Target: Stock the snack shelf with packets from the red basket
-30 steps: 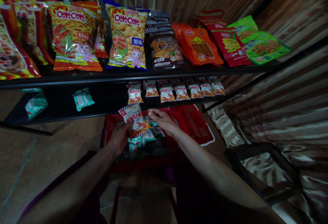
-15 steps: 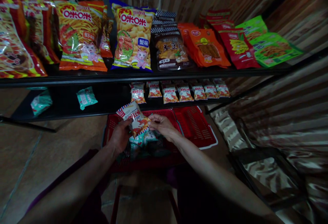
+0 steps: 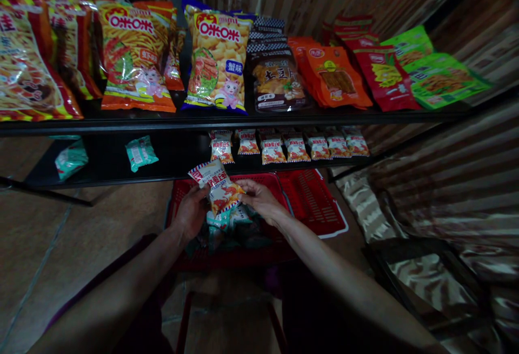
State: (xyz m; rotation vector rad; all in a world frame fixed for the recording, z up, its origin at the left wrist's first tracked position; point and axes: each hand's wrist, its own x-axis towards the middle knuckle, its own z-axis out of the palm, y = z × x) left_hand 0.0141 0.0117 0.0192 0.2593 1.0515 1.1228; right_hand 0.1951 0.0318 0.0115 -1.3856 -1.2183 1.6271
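Between my two hands is a small white and orange snack bag (image 3: 219,186) with a striped edge, tilted, its printed face up. My left hand (image 3: 193,211) grips its left side, the thumb lying on the front. With closed fingers, my right hand (image 3: 261,200) pinches its lower right corner. Right below the bag stands a red shopping basket (image 3: 279,184), and several teal snack bags (image 3: 227,221) lie in it. Behind, on the lower shelf, a row of similar white and orange snack bags (image 3: 273,147) stands at the right.
Two teal bags (image 3: 140,153) sit farther left on the lower black shelf (image 3: 182,151). The upper shelf (image 3: 227,121) overhangs it and carries large snack bags (image 3: 219,62) and flat pouches (image 3: 338,75). A dark metal frame (image 3: 430,267) stands at the right beside a striped curtain (image 3: 458,181).
The view has shifted slightly, so the shelves appear a little farther right. Both hands still hold the snack bag, which has turned slightly and shows more of its front.
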